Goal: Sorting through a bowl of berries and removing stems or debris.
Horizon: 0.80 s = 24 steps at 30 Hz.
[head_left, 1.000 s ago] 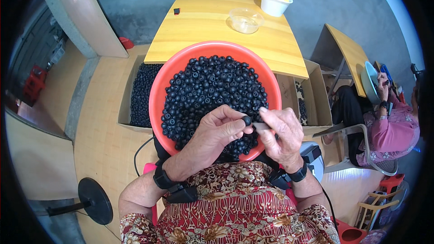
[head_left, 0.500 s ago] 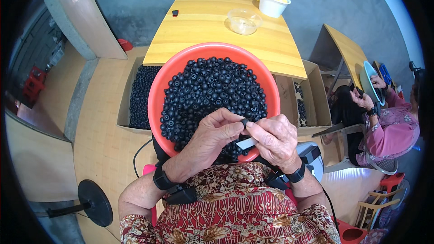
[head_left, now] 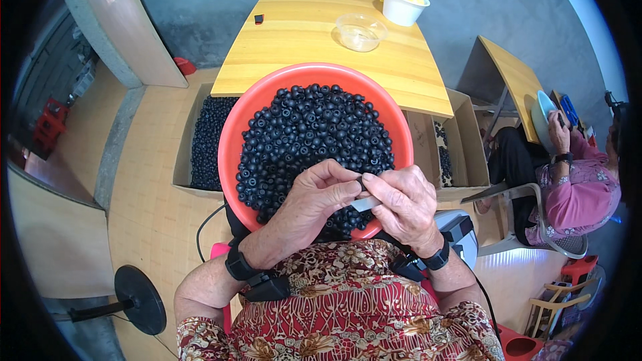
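Concrete yard, pale wooden floor, head view. Left hand (head_left: 314, 197) and right hand (head_left: 403, 204) meet over the near rim of the round red plastic basin (head_left: 231, 134); both pinch one small black ring-shaped bead (head_left: 362, 181), the right also gripping a thin grey blade (head_left: 365, 203).

Risk, judged: the blade could slip onto a fingertip, or the bead drop among the others.

Counts: one basin, black beads (head_left: 307, 134) uncountable; two cardboard boxes (head_left: 200, 140); one yellow wooden table (head_left: 301, 33), clear bowl (head_left: 361, 31) and white cup (head_left: 403, 4) near its far right corner.

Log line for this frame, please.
left hand: pinches small black piece | right hand: holds pale flat strip | under hands: red basin of black pieces
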Each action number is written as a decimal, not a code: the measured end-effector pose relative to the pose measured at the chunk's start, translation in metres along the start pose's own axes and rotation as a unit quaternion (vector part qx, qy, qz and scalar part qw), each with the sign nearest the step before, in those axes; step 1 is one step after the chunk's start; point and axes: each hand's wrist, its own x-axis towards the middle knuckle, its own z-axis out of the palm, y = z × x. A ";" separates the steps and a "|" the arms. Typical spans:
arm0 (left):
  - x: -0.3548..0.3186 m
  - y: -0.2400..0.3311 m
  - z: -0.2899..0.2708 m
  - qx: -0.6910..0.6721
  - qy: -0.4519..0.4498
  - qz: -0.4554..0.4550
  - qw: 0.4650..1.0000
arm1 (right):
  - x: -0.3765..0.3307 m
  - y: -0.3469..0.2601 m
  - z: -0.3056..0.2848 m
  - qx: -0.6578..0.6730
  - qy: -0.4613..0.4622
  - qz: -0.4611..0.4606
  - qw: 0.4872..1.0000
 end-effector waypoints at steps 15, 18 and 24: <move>0.000 -0.002 0.003 0.018 0.022 0.020 0.999 | 0.001 0.002 0.003 0.052 0.037 0.059 0.996; -0.001 -0.002 0.003 0.041 0.018 0.035 0.998 | 0.001 0.003 0.004 0.068 0.030 0.062 0.995; 0.000 0.002 0.003 -0.013 0.017 -0.015 1.000 | 0.003 0.003 0.002 0.087 0.021 0.084 0.992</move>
